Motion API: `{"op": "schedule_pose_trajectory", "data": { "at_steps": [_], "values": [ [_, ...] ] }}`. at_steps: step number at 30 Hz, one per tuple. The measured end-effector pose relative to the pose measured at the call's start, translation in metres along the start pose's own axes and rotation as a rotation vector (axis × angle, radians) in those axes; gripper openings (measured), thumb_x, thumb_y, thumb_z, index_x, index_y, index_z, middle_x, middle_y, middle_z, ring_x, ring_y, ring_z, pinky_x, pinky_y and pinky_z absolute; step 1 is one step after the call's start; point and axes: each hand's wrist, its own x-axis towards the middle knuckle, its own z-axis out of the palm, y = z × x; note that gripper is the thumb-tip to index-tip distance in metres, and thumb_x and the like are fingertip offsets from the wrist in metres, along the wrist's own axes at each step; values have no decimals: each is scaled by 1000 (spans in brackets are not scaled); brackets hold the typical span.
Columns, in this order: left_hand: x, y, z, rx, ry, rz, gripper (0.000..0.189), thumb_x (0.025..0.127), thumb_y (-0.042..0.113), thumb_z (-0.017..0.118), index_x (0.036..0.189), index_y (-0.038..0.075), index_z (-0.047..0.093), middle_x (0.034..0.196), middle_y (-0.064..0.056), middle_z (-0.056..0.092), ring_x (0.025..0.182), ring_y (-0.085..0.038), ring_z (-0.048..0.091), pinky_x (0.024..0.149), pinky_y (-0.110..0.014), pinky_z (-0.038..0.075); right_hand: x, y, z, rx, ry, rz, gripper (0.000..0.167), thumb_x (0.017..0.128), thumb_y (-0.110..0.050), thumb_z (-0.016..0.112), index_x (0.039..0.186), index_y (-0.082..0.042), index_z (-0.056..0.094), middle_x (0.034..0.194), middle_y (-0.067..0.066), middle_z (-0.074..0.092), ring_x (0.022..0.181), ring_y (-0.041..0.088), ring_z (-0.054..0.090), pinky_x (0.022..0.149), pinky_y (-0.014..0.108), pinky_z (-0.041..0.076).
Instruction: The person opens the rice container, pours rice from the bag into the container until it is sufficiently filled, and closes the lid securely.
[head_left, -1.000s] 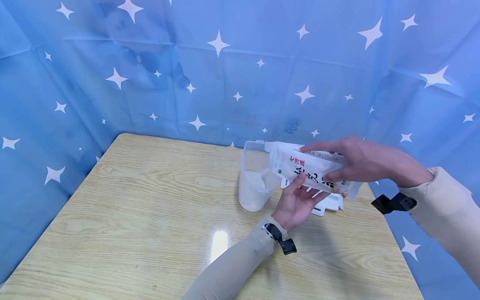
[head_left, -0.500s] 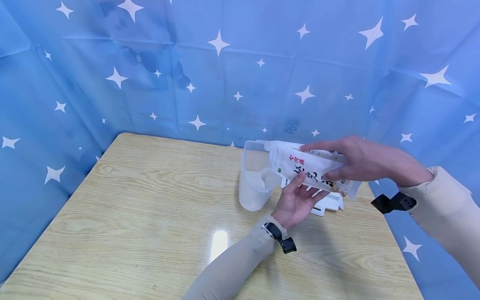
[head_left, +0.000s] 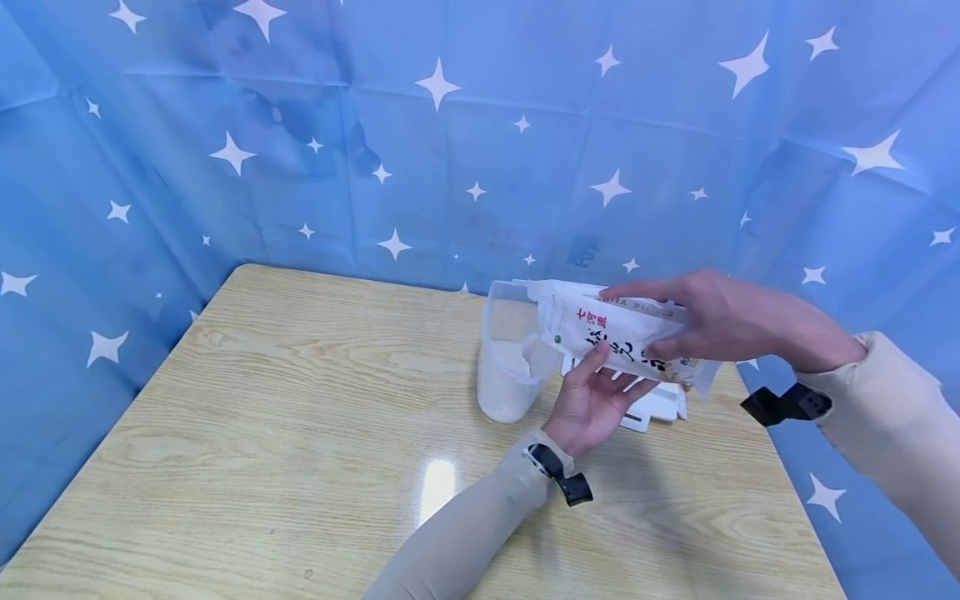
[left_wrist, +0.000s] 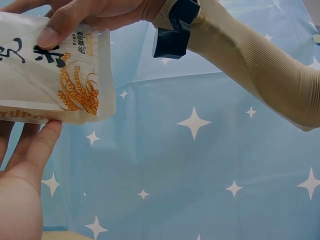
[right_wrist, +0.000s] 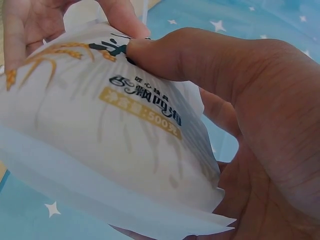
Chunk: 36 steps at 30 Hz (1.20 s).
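A white printed rice bag (head_left: 573, 325) lies tilted on its side, its left end over the mouth of a clear plastic container (head_left: 502, 400). White rice (head_left: 510, 358) shows inside that container. My right hand (head_left: 723, 321) grips the bag from above, thumb on the printed front, as the right wrist view also shows. From below, my left hand (head_left: 588, 412) holds the bag, thumb against its front and fingers underneath. Wheat-like ears are printed near the bag's right end (left_wrist: 80, 90). The bag's opening is hard to make out, and I cannot tell whether grains are falling.
A white slotted plastic piece (head_left: 660, 404) lies on the wooden table (head_left: 300, 433), partly hidden under the bag and left hand. Blue star-patterned cloth (head_left: 480, 150) hangs behind and at both sides of the table. A bright reflection lies near the table's middle.
Both hands and the bag stay almost in place over the container. The bag's right end has risen very slightly.
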Motion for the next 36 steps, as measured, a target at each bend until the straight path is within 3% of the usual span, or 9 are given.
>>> {"op": "schedule_pose_trajectory", "data": {
  "at_steps": [7, 26, 36],
  "values": [
    [0, 1, 0, -3, -2, 0, 50, 97, 37, 70, 143, 29, 53, 142, 3, 59, 128, -20, 59, 123, -49, 41, 1, -1, 0, 5, -4, 11, 74, 89, -22, 80, 152, -38, 46, 87, -5, 70, 56, 8, 51, 55, 23, 45],
    [0, 1, 0, -12, 6, 4, 55, 93, 41, 74, 143, 30, 54, 146, 1, 58, 132, -22, 58, 123, -50, 41, 1, -2, -1, 6, 17, 10, 71, 88, -22, 82, 149, -38, 50, 101, -1, 72, 63, 9, 54, 56, 24, 46],
    [1, 0, 1, -5, 0, 2, 55, 93, 41, 74, 143, 30, 53, 142, 1, 60, 130, -22, 58, 124, -49, 40, 1, -1, -1, 17, 11, 14, 71, 87, -22, 82, 149, -38, 50, 100, -1, 72, 59, 9, 53, 54, 24, 46]
  ]
}}
